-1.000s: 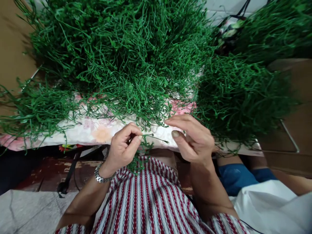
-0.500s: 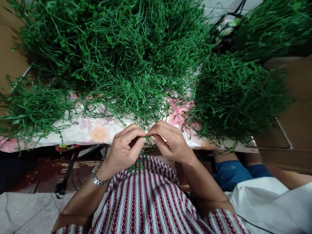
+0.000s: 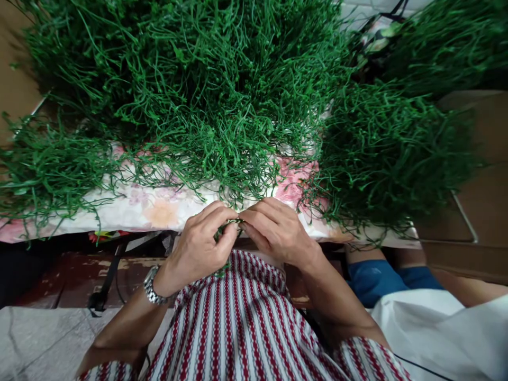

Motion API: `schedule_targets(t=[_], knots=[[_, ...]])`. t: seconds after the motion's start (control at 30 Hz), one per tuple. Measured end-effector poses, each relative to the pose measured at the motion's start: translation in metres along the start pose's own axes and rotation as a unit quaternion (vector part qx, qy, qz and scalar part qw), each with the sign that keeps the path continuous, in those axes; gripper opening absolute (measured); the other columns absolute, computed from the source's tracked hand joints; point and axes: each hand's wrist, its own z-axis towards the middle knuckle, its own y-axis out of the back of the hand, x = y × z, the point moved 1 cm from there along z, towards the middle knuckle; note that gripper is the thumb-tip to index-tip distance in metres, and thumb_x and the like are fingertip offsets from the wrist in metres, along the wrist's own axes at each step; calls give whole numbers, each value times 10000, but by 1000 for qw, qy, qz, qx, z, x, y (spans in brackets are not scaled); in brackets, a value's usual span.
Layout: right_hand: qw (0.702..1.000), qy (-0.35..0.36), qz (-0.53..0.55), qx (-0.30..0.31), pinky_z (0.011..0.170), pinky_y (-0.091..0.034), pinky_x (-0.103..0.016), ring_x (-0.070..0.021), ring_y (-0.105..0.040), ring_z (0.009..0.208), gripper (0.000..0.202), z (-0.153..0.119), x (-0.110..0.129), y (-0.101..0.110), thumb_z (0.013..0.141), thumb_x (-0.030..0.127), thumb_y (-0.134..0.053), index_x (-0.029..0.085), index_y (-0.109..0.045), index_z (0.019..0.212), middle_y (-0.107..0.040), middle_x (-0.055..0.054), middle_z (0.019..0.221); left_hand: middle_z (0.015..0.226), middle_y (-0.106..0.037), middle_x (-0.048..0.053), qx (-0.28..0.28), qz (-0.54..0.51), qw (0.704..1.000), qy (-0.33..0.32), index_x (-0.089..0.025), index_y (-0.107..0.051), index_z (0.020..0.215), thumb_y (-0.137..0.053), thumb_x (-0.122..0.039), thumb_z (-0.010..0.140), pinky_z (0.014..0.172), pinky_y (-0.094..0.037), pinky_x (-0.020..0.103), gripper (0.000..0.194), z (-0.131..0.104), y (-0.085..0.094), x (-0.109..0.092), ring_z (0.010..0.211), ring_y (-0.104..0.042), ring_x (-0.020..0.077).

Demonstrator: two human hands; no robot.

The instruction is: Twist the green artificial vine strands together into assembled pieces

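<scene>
Stem heap (image 3: 198, 79) on tablecloth (image 3: 161, 211) between left heap (image 3: 53, 166) and right heap (image 3: 389, 153), 2 hands (image 3: 206, 238) in front

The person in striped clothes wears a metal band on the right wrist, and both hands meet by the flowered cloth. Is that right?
Not quite: the head view shows the metal band on the wrist of the left hand, not the right. The rest holds: the left hand meets the right hand by the flowered cloth.

Slender green stems (image 3: 234, 221), mostly hidden between the fingers (image 3: 217, 216)
</scene>
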Motion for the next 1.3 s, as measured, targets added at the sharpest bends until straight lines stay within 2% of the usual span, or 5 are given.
schedule_targets(t=[0.2, 0.53, 0.73, 0.97, 1.3], knots=[[999, -3, 43, 15, 647, -414, -290, -160, -488, 695, 147, -4, -1, -2, 887, 136, -436, 128, -570, 828, -577, -59, 725, 699, -523, 8, 21, -22, 999, -41, -174, -550, 822, -509, -93, 812, 609, -394, 248, 92, -1, -2, 4, 671, -506, 127], [987, 72, 89, 111, 640, -359, -286, -147, -434, 665, 176, -1, -3, 7, 849, 121, -414, 167, -541, 736, -536, -27, 694, 577, -394, -29, 171, -26, 981, -90, -163, -477, 597, -455, -40, 754, 515, -278, 259, 201, 9, 10, 4, 543, -362, 97], [995, 22, 97, 21, 684, -407, -300, -154, -500, 743, 132, -2, -4, 6, 888, 235, -517, 134, -590, 928, -599, -55, 795, 591, -481, -31, 112, -109, 988, 8, -159, -508, 636, -496, -60, 750, 539, -337, 216, 152, 11, 9, 4, 558, -444, 80], [996, 16, 91, 9, 674, -426, -307, -151, -511, 731, 146, -3, 0, 4, 888, 257, -525, 137, -569, 958, -601, -54, 804, 551, -463, -41, 104, -155, 977, 99, -160, -489, 591, -511, -76, 720, 511, -324, 205, 155, 11, 7, 4, 526, -416, 77], [994, -27, 64, -85, 602, -441, -289, -148, -509, 644, 128, -2, 6, -3, 852, 97, -494, 106, -582, 945, -594, -52, 686, 706, -562, 4, -23, -154, 986, 60, -159, -580, 777, -550, -86, 759, 621, -415, 218, 80, 3, -4, 3, 663, -519, 104]])
